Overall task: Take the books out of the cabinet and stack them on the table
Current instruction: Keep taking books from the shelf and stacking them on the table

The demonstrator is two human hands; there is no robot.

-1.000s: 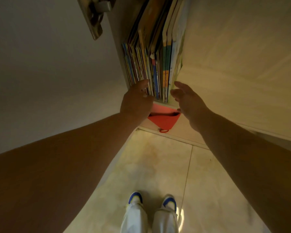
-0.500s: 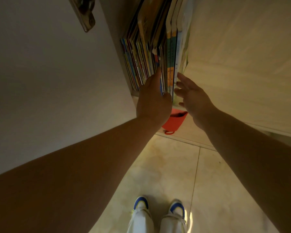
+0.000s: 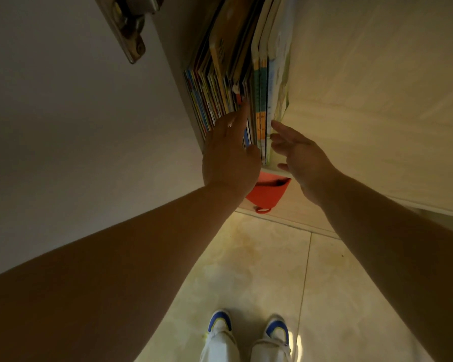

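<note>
Books [image 3: 236, 82] stand packed upright in the cabinet [image 3: 372, 100] at twelve o'clock, spines facing you, long axes vertical; your left hand [image 3: 230, 155] lies flat on the spines, right hand [image 3: 301, 155] open alongside, neither grip closed; wedge fingers between covers and clamp a manageable bundle.

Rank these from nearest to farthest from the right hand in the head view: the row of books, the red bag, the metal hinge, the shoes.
From the right hand:
1. Row of books, just left of its fingertips.
2. Red bag, directly below the hand, under the shelf.
3. Metal hinge, at upper left on the cabinet door, and shoes, down on the floor: too close to call.
</note>
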